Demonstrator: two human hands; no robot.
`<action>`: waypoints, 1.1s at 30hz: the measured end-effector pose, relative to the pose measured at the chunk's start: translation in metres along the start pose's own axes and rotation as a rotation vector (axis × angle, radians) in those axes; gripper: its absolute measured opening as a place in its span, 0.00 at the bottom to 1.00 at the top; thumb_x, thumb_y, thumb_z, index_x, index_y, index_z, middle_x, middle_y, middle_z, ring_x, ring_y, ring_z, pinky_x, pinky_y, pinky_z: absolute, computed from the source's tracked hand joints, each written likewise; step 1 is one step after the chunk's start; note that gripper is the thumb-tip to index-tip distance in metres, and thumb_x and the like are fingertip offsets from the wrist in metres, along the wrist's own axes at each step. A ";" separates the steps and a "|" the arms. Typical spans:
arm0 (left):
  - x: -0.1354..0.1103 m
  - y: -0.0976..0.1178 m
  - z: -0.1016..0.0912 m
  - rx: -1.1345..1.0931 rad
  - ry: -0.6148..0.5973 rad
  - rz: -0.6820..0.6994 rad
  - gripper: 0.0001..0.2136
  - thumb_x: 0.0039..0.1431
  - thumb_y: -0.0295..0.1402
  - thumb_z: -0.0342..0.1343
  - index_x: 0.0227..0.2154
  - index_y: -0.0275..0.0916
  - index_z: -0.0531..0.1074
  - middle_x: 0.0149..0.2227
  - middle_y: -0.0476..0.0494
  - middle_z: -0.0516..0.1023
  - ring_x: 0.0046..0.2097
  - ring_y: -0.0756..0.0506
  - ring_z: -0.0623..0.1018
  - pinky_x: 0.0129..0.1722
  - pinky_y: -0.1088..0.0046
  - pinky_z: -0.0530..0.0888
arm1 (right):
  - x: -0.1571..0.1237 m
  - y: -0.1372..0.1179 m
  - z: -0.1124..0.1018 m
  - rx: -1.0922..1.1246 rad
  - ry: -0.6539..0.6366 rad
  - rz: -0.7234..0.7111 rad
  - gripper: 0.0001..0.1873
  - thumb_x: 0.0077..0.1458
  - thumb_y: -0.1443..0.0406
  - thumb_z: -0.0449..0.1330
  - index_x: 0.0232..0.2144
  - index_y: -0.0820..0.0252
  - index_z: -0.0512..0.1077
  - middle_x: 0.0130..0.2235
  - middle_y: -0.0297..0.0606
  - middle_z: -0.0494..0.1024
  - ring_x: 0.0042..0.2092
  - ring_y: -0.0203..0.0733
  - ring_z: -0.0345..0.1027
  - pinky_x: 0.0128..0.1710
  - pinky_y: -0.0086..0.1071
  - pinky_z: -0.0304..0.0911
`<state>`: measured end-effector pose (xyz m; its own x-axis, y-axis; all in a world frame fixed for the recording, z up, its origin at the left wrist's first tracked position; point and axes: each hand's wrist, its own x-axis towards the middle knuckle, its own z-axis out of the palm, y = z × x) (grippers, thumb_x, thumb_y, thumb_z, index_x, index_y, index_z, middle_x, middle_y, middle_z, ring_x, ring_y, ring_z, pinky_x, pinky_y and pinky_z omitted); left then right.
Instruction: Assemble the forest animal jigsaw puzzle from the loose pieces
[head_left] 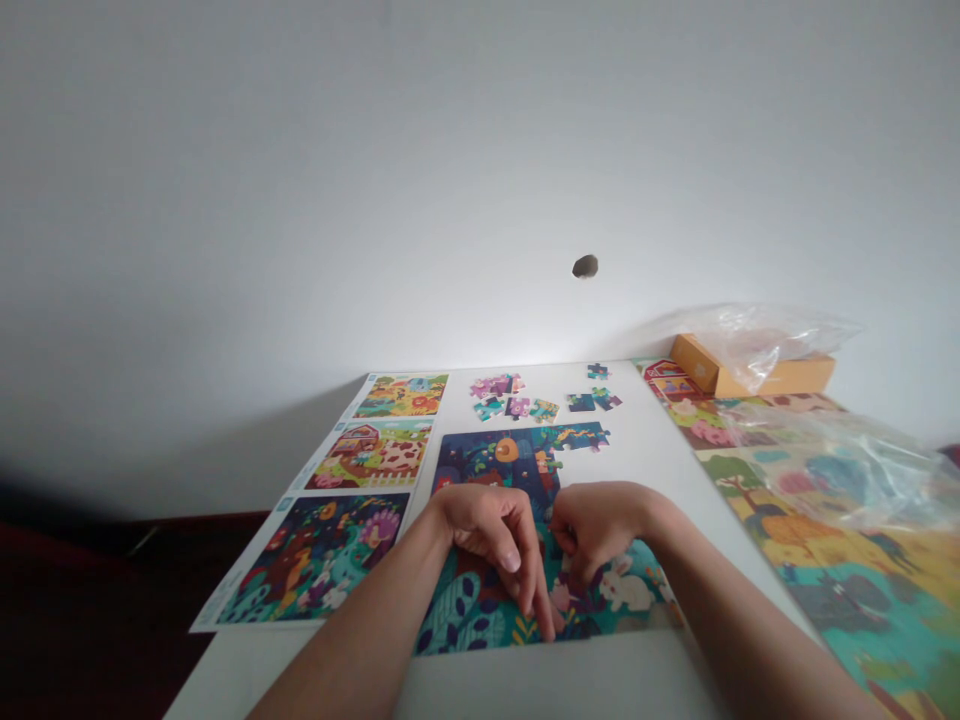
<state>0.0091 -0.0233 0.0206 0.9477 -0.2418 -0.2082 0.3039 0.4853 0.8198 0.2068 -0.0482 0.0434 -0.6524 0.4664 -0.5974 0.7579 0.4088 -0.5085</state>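
While both hands rest over a partly assembled teal-and-navy cardboard jigsaw puzzle [472, 615] at the near table edge, the left hand [491, 535] curls with its fingers [525, 590] together, tips down on the puzzle; the right hand [600, 525] bends its fingers close together too, any clamped piece hidden. Loose multicoloured cardboard pieces [506, 398] lie beyond on the white table [645, 480]. Risk: a dragging wrist or forearm could push unjoined pieces out of line.
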 end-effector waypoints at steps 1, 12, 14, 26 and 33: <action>0.000 0.000 0.000 -0.004 0.003 0.006 0.14 0.47 0.34 0.58 0.33 0.29 0.81 0.46 0.30 0.80 0.58 0.31 0.71 0.61 0.55 0.64 | 0.000 0.001 0.000 0.001 0.001 0.002 0.16 0.34 0.55 0.66 0.22 0.62 0.72 0.20 0.27 0.67 0.23 0.32 0.58 0.20 0.26 0.50; 0.001 0.002 0.001 -0.015 -0.007 0.011 0.13 0.46 0.34 0.58 0.32 0.31 0.81 0.44 0.31 0.81 0.59 0.30 0.70 0.61 0.52 0.63 | 0.001 0.001 0.001 0.010 0.003 0.018 0.16 0.34 0.56 0.67 0.23 0.63 0.75 0.19 0.27 0.68 0.23 0.32 0.58 0.22 0.27 0.50; 0.001 0.002 0.001 -0.015 -0.005 0.007 0.13 0.46 0.33 0.58 0.31 0.31 0.81 0.44 0.31 0.81 0.59 0.30 0.70 0.61 0.53 0.63 | 0.001 -0.001 0.000 0.021 0.004 0.033 0.16 0.34 0.56 0.67 0.23 0.63 0.75 0.19 0.27 0.68 0.23 0.32 0.59 0.22 0.27 0.51; 0.004 -0.002 -0.003 -0.003 0.009 -0.004 0.12 0.48 0.33 0.58 0.31 0.30 0.80 0.42 0.31 0.81 0.54 0.34 0.76 0.52 0.64 0.73 | -0.005 -0.006 -0.002 -0.066 0.088 0.024 0.15 0.36 0.56 0.65 0.24 0.63 0.75 0.20 0.27 0.67 0.23 0.32 0.57 0.22 0.26 0.50; 0.003 -0.002 -0.004 0.016 0.009 -0.002 0.12 0.47 0.33 0.58 0.31 0.31 0.80 0.42 0.32 0.81 0.53 0.34 0.76 0.52 0.61 0.72 | -0.003 -0.006 -0.004 -0.031 0.042 0.064 0.15 0.36 0.58 0.66 0.26 0.63 0.76 0.21 0.27 0.67 0.24 0.33 0.58 0.22 0.27 0.51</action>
<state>0.0117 -0.0215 0.0163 0.9481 -0.2347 -0.2147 0.3042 0.4717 0.8276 0.2046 -0.0493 0.0508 -0.6031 0.5241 -0.6013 0.7976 0.4010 -0.4506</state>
